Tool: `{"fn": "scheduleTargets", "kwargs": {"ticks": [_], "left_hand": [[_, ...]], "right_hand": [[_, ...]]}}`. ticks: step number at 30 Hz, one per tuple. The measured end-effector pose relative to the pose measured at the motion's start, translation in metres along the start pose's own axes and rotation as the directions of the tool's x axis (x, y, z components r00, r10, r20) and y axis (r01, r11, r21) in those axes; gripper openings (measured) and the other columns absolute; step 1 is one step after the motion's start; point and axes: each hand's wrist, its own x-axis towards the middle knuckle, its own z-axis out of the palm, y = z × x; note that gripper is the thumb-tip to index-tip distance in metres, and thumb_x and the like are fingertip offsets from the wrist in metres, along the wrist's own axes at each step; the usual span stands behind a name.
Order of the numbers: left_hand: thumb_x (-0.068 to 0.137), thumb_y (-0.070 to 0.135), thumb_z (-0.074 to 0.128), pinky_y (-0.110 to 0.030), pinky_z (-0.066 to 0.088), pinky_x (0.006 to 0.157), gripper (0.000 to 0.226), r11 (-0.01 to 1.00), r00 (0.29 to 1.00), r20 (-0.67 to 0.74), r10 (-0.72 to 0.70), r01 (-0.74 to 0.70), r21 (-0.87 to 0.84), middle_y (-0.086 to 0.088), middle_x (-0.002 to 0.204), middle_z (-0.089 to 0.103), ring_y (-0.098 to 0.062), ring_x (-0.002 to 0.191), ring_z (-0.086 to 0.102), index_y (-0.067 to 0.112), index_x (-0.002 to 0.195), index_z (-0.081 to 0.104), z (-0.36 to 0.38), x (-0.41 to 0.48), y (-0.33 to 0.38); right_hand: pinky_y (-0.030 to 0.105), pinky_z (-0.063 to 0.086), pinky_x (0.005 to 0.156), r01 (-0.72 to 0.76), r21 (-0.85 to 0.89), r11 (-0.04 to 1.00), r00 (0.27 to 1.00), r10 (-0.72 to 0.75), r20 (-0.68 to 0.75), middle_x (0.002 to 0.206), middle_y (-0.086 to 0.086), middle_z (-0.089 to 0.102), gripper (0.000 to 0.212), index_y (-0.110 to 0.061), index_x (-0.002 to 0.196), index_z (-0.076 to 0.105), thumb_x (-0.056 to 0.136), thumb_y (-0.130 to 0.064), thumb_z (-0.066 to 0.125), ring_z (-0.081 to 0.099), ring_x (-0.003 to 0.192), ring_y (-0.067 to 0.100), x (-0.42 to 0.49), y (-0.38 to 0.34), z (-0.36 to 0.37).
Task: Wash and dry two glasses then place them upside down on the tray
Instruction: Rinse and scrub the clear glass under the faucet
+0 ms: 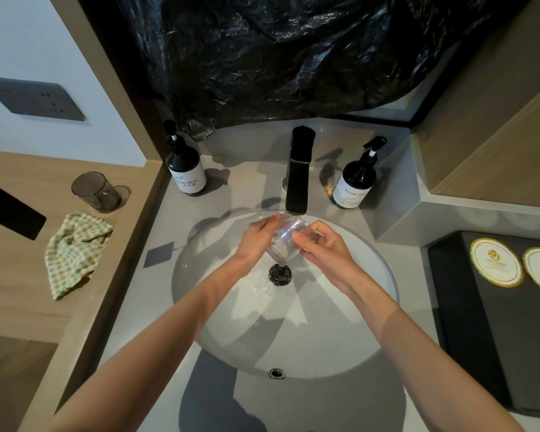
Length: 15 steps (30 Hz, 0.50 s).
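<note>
On the wooden counter (19, 275) at far left a dark glass (95, 192) stands upright, with a checked cloth (75, 251) crumpled near it. Over the sink (356, 338), the left grip (256, 241) wraps round a clear glass (286, 240) (tilted on its side, just beneath the tap (298, 173)) while the right grip (325, 247) clasps its other end with curled fingers. A black tray (480, 322) lies at far right
</note>
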Motion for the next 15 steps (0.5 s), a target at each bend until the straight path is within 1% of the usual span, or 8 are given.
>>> {"fn": "scheduleTargets", "kwargs": {"ticks": [2, 4, 6, 8, 9, 12, 13, 15], "left_hand": [[0.101, 0.039, 0.035, -0.027, 0.038, 0.098, 0.032, 0.989, 0.996, 0.061, 0.070, -0.077, 0.129, 0.003, 0.117, 0.059, -0.015, 0.112, 0.056, 0.025, 0.117, 0.058, 0.004, -0.003, -0.002], [0.101, 0.042, 0.028, -0.030, 0.035, 0.104, 0.040, 0.982, 0.990, 0.121, 0.072, -0.091, 0.163, 0.000, 0.130, 0.055, -0.016, 0.120, 0.051, 0.022, 0.126, 0.053, 0.010, -0.006, -0.005], [0.101, 0.046, 0.024, -0.033, 0.035, 0.106, 0.048, 0.992, 0.990, 0.135, 0.039, -0.054, 0.114, -0.001, 0.131, 0.055, -0.017, 0.120, 0.051, 0.019, 0.130, 0.050, 0.016, -0.005, -0.007], [0.101, 0.046, 0.023, -0.033, 0.038, 0.099, 0.049, 0.998, 0.988, 0.151, -0.017, 0.009, 0.055, 0.000, 0.121, 0.059, -0.019, 0.114, 0.055, 0.018, 0.127, 0.053, 0.021, -0.002, -0.003], [0.101, 0.045, 0.023, -0.034, 0.039, 0.098, 0.048, 0.998, 0.985, 0.164, -0.056, 0.053, 0.019, 0.001, 0.116, 0.061, -0.021, 0.113, 0.056, 0.018, 0.125, 0.055, 0.023, 0.001, 0.000], [0.102, 0.036, 0.022, -0.042, 0.037, 0.106, 0.044, 0.988, 0.969, 0.220, -0.112, 0.132, -0.079, 0.000, 0.107, 0.065, -0.027, 0.114, 0.056, 0.020, 0.115, 0.061, 0.026, 0.008, 0.006], [0.102, 0.035, 0.024, -0.044, 0.035, 0.108, 0.041, 0.987, 0.967, 0.230, -0.112, 0.135, -0.087, -0.002, 0.110, 0.064, -0.027, 0.115, 0.056, 0.021, 0.115, 0.061, 0.027, 0.009, 0.006], [0.101, 0.037, 0.027, -0.038, 0.031, 0.108, 0.037, 0.991, 0.970, 0.221, -0.097, 0.116, -0.074, -0.001, 0.125, 0.059, -0.020, 0.118, 0.050, 0.022, 0.122, 0.054, 0.031, 0.007, 0.005]], "right_hand": [[0.038, 0.046, 0.081, 0.033, -0.116, 0.993, 0.999, -0.035, -0.013, 0.088, 0.014, 0.061, 0.018, -0.010, 0.079, 0.056, 0.081, -0.013, 0.074, 0.055, 0.083, 0.024, 0.002, -0.002, -0.003], [0.034, 0.045, 0.075, 0.065, -0.210, 0.975, 0.998, -0.068, -0.009, 0.084, 0.011, 0.062, 0.020, -0.011, 0.074, 0.058, 0.078, -0.013, 0.077, 0.054, 0.079, 0.020, 0.003, -0.004, -0.007], [0.029, 0.044, 0.072, 0.082, -0.288, 0.954, 0.997, -0.078, 0.024, 0.080, 0.007, 0.064, 0.023, -0.013, 0.069, 0.057, 0.076, -0.013, 0.079, 0.055, 0.075, 0.014, 0.003, -0.005, -0.010], [0.021, 0.046, 0.070, 0.096, -0.339, 0.936, 0.994, -0.071, 0.085, 0.080, 0.001, 0.065, 0.026, -0.012, 0.066, 0.055, 0.076, -0.010, 0.079, 0.059, 0.072, 0.004, 0.000, -0.007, -0.013], [0.019, 0.048, 0.072, 0.105, -0.353, 0.930, 0.991, -0.070, 0.111, 0.083, 0.000, 0.067, 0.026, -0.012, 0.066, 0.054, 0.076, -0.008, 0.078, 0.061, 0.075, 0.001, -0.002, -0.007, -0.014], [0.025, 0.050, 0.080, 0.119, -0.366, 0.923, 0.989, -0.077, 0.127, 0.093, 0.001, 0.069, 0.024, -0.010, 0.067, 0.056, 0.075, -0.008, 0.079, 0.064, 0.088, 0.005, -0.005, -0.007, -0.017], [0.026, 0.050, 0.079, 0.116, -0.365, 0.924, 0.990, -0.080, 0.112, 0.091, 0.000, 0.069, 0.023, -0.009, 0.069, 0.057, 0.074, -0.008, 0.079, 0.063, 0.086, 0.006, -0.004, -0.007, -0.018], [0.030, 0.048, 0.078, 0.106, -0.374, 0.921, 0.994, -0.096, 0.046, 0.088, 0.004, 0.069, 0.023, -0.009, 0.070, 0.058, 0.073, -0.010, 0.080, 0.063, 0.086, 0.016, -0.002, -0.006, -0.020]]}}
